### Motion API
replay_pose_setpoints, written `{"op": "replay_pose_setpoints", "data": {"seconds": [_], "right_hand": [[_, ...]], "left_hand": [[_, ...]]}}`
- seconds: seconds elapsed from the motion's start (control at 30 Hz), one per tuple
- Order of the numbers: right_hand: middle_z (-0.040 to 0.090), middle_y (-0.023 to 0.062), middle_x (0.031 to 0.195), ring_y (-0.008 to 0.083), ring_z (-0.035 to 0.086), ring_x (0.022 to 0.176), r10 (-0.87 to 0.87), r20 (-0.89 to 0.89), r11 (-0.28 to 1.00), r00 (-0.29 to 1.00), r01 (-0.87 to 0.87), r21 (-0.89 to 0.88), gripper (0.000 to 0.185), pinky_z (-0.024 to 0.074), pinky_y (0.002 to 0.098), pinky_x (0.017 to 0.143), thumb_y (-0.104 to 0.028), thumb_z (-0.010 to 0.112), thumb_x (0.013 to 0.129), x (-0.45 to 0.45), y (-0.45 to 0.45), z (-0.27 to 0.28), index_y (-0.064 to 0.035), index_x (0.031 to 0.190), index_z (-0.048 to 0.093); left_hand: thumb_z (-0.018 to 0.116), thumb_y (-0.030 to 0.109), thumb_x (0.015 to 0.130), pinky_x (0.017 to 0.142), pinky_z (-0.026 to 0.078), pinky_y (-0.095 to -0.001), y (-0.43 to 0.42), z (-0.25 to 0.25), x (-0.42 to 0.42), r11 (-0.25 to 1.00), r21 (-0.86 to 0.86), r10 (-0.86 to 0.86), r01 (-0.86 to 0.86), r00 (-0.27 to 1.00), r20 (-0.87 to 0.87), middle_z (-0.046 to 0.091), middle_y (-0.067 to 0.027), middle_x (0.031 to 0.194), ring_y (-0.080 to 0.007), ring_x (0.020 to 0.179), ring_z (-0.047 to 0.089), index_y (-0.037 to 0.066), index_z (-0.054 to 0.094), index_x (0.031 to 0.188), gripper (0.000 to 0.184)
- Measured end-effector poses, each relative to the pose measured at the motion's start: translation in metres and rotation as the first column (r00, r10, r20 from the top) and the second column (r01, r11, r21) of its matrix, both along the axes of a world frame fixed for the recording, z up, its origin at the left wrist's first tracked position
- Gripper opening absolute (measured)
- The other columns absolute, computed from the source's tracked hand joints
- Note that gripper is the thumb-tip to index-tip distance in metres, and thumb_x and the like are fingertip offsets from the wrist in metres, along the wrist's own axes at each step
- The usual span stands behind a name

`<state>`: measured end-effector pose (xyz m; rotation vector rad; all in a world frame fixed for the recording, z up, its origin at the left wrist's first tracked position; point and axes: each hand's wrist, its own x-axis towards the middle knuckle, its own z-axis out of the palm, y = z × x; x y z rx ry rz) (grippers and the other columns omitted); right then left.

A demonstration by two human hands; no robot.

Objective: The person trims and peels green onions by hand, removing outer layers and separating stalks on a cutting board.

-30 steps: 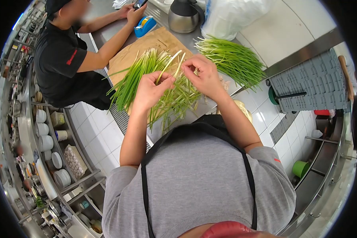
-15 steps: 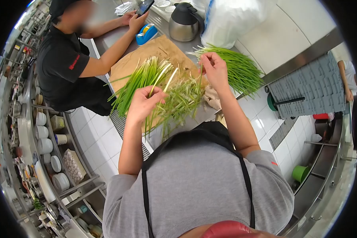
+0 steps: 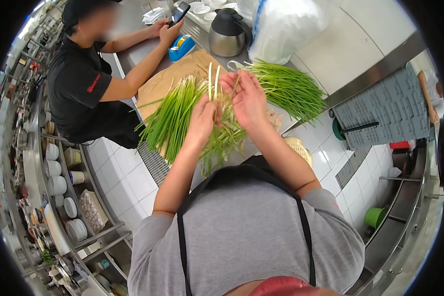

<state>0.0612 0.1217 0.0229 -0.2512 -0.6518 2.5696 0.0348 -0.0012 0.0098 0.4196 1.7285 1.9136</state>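
My left hand [image 3: 202, 116] is closed around a couple of spring onions [image 3: 210, 81], their white root ends pointing up past the fingers. Beside it, my right hand [image 3: 245, 98] has its palm turned up and its fingers loosely spread, a thin green strand lying across them. Left of my hands, a pile of spring onions [image 3: 175, 118] lies on brown paper [image 3: 153, 86]. Limp peeled leaves [image 3: 222, 140] are heaped under my hands, partly hidden. Another big bunch of spring onions [image 3: 288, 91] rests beyond my right hand.
A co-worker [image 3: 84, 79] leans at the counter's left, holding a phone [image 3: 179, 14]. A blue tape dispenser [image 3: 181, 48], a steel jug [image 3: 227, 37] and a white plastic bag [image 3: 276, 34] stand at the back. Shelves with bowls [image 3: 56, 185] line the left.
My left hand has moved up and right, bringing the white stem ends closer to my right hand. My right hand has shifted left and down, turned palm up, and its pinch has opened.
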Motion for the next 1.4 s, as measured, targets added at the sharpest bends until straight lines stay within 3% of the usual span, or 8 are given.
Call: {"op": "replay_pose_setpoints", "data": {"seconds": [0.1, 0.37, 0.47, 0.6, 0.9, 1.0, 1.2, 1.4], "right_hand": [[0.056, 0.0113, 0.084, 0.0244, 0.059, 0.085, 0.025, 0.017, 0.998, 1.0, -0.024, -0.06, 0.009, 0.0505, 0.0337, 0.076, -0.01, 0.048, 0.087, 0.005, -0.002, -0.001, -0.0019, 0.09, 0.045], [0.053, 0.0069, 0.094, 0.0173, 0.054, 0.086, -0.266, 0.13, 0.937, 0.955, 0.225, 0.268, 0.017, 0.045, 0.0297, 0.072, -0.01, 0.057, 0.08, 0.005, 0.016, -0.018, -0.006, 0.096, 0.052], [0.051, 0.0064, 0.095, 0.0189, 0.051, 0.086, -0.387, -0.195, 0.117, 0.901, 0.258, 0.959, 0.019, 0.0432, 0.0329, 0.069, -0.008, 0.06, 0.075, 0.017, 0.034, -0.018, -0.0089, 0.093, 0.057], [0.052, 0.0058, 0.092, 0.0243, 0.048, 0.088, -0.119, -0.478, -0.619, 0.87, 0.311, 0.721, 0.017, 0.0363, 0.0374, 0.078, -0.011, 0.061, 0.071, 0.018, 0.029, -0.009, -0.0103, 0.088, 0.06], [0.055, 0.0084, 0.083, 0.0239, 0.051, 0.083, -0.09, 0.042, -0.018, 0.995, -0.044, 0.999, 0.009, 0.0343, 0.0363, 0.076, -0.017, 0.059, 0.075, 0.017, 0.04, -0.043, -0.0079, 0.077, 0.06], [0.055, 0.0117, 0.081, 0.0266, 0.053, 0.079, -0.14, 0.031, -0.679, 0.99, -0.118, 0.724, 0.01, 0.0374, 0.0353, 0.072, -0.015, 0.058, 0.075, 0.027, 0.037, -0.067, -0.0062, 0.079, 0.06], [0.057, 0.0154, 0.074, 0.0329, 0.054, 0.074, -0.149, 0.2, -0.289, 0.969, -0.236, 0.928, 0.013, 0.044, 0.0388, 0.064, -0.011, 0.057, 0.072, 0.009, 0.017, -0.059, -0.0042, 0.083, 0.062], [0.057, 0.0145, 0.072, 0.032, 0.055, 0.072, -0.118, 0.237, -0.414, 0.964, -0.264, 0.871, 0.009, 0.0444, 0.039, 0.064, -0.009, 0.057, 0.071, 0.015, 0.023, -0.064, -0.0035, 0.077, 0.062]], "left_hand": [[0.037, 0.017, 0.084, 0.061, 0.039, -0.0242, 0.001, -0.01, -0.009, 0.996, 0.01, 0.088, -0.089, 0.962, -0.257, 0.05, -0.0055, 0.068, -0.0128, 0.064, 0.047, 0.004, 0.048, 0.081, 0.017], [0.044, 0.019, 0.085, 0.035, 0.03, -0.0199, -0.014, 0.012, 0.0, 0.998, -0.055, -0.004, 0.012, 0.988, 0.151, 0.045, -0.0005, 0.058, -0.0073, 0.044, 0.04, 0.005, 0.05, 0.09, 0.016], [0.046, 0.02, 0.085, 0.035, 0.026, -0.019, -0.028, 0.012, -0.008, 0.996, -0.091, 0.008, 0.01, 0.98, 0.197, 0.043, -0.0018, 0.058, -0.0076, 0.045, 0.037, 0.005, 0.048, 0.091, 0.016], [0.047, 0.019, 0.085, 0.035, 0.022, -0.0174, -0.037, 0.015, -0.007, 0.997, -0.065, -0.028, 0.044, 0.974, 0.224, 0.041, 0.0008, 0.056, -0.0053, 0.042, 0.033, 0.006, 0.049, 0.091, 0.015], [0.056, 0.022, 0.082, 0.034, 0.02, -0.0172, -0.086, -0.013, -0.017, 0.938, -0.348, 0.017, 0.005, 0.998, 0.06, 0.039, 0.0063, 0.052, -0.0013, 0.039, 0.029, 0.007, 0.055, 0.075, 0.017], [0.061, 0.03, 0.076, 0.043, 0.037, -0.0231, -0.105, -0.015, -0.058, 0.802, -0.556, 0.139, -0.218, 0.974, -0.182, 0.051, 0.0004, 0.056, -0.008, 0.047, 0.046, 0.004, 0.059, 0.075, 0.027], [0.062, 0.036, 0.067, 0.065, 0.046, -0.035, -0.107, -0.067, -0.168, 0.445, -0.771, -0.115, -0.455, 0.825, -0.553, 0.062, -0.0194, 0.075, -0.0299, 0.07, 0.061, -0.001, 0.063, 0.083, 0.041], [0.065, 0.034, 0.06, 0.067, 0.046, -0.0395, -0.098, -0.101, -0.197, 0.272, -0.839, -0.297, -0.471, 0.789, -0.538, 0.061, -0.0215, 0.076, -0.0322, 0.074, 0.06, -0.003, 0.063, 0.079, 0.041]]}}
